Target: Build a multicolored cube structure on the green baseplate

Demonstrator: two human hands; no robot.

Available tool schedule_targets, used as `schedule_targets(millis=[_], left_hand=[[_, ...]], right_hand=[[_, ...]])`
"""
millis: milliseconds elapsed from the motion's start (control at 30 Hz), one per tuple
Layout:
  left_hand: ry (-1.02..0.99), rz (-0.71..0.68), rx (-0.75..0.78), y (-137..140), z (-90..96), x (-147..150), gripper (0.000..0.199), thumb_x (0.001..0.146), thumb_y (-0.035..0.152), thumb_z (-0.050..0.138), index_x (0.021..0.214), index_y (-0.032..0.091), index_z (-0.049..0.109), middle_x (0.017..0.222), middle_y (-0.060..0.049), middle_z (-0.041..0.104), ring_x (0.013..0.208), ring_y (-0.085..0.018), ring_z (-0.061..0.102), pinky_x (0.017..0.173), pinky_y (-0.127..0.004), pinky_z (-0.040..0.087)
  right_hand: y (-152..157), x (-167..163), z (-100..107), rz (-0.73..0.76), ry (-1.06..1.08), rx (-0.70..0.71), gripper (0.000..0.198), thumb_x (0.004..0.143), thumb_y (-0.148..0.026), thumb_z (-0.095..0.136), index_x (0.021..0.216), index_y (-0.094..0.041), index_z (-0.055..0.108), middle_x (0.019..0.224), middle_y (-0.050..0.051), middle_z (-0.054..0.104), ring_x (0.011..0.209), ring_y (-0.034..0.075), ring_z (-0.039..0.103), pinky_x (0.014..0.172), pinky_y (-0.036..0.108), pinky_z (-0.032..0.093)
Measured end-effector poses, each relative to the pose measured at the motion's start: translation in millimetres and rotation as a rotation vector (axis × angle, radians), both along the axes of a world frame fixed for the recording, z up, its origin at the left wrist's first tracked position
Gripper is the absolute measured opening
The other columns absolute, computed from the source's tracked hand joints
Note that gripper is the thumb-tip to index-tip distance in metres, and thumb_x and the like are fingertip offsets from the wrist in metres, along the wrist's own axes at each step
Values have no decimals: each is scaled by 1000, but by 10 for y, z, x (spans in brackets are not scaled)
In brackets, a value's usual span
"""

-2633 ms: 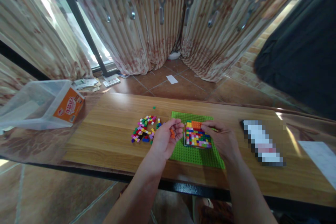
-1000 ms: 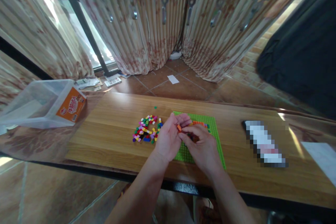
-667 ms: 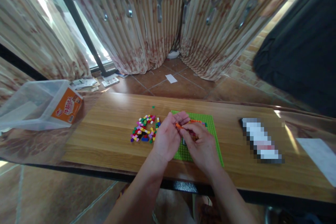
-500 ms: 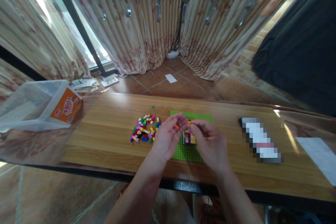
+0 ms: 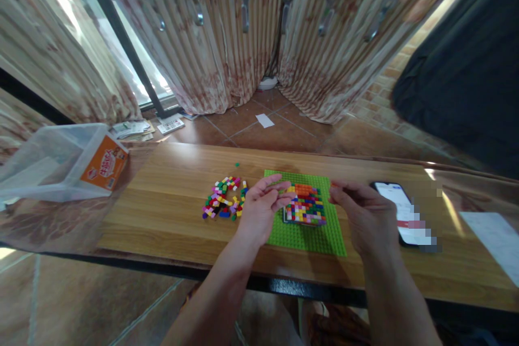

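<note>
On the green studded baseplate (image 5: 334, 238) sits a block built of many small coloured toy bricks (image 5: 306, 208), with orange ones along its far edge. My left hand (image 5: 261, 208) is at the block's left side, palm partly turned up, fingers apart and loosely bent. Whether anything lies in its palm I cannot see. My right hand (image 5: 367, 213) is raised over the baseplate's right edge, thumb and index finger pinched together. A small orange-red toy brick (image 5: 333, 187) shows at those fingertips, partly hidden.
Loose coloured bricks (image 5: 223, 198) lie left of the baseplate, with one green brick (image 5: 237, 164) apart behind them. A phone (image 5: 399, 211) and a white sheet (image 5: 488, 240) are on the right. A clear plastic bin (image 5: 57, 162) stands left of the wooden board (image 5: 162, 216).
My right hand has moved right, away from my left hand, uncovering the brick block. The orange brick seen at my left fingers earlier no longer shows there.
</note>
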State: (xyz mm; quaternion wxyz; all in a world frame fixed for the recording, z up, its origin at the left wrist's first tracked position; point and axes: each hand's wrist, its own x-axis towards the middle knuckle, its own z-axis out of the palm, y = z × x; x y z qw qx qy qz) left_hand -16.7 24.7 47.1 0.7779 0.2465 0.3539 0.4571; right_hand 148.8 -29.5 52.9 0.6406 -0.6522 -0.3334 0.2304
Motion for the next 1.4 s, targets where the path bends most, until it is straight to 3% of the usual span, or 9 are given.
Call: schedule_targets(millis=[233,467,667,1000,1267,1400], left_hand=[[41,23,-3,-1,7,6,27,79,2,51,101,12,62,89,-8,73,59,-10,67,58,-20,50],[67,82,-56,25,-23,8,11,86,10,54,92,11,62,77,-6,70,63,-12,68,58,-20,50],[103,84,-129,35,8,8,21,94,23,47,91,10,62,76,-7,69,60,-13,67,54,-21,49],[123,55,-158,46,4,-10,25,93,28,47,92,10,63,81,-9,71,58,-13,66,56,-23,49],[112,58,-148,56,-52,-21,24,91,31,51,94,11,64,82,-10,72,61,-14,67,57,-23,50],[119,61,-142,53,-46,-22,24,92,30,49,93,11,64,82,-10,72,59,-14,67,56,-24,49]], right_hand=[[-68,171,-93,97,-329,-206,19,75,-34,68,87,-21,77,86,5,76,79,22,70,74,37,56],[-42,124,-222,232,-605,-248,23,84,-36,58,92,-23,75,93,5,75,77,20,67,73,36,53],[15,92,-283,209,-751,-266,23,84,-35,57,90,-21,73,86,5,73,73,19,65,71,34,50],[64,38,-303,171,-744,-230,23,83,-38,58,86,-20,73,85,6,74,70,19,64,70,34,50],[58,95,-286,111,-579,-264,33,82,-47,58,90,-19,74,84,7,74,65,18,62,65,33,50],[104,86,-347,74,-443,-318,42,81,-49,59,102,-16,72,91,10,74,69,19,65,66,34,51]])
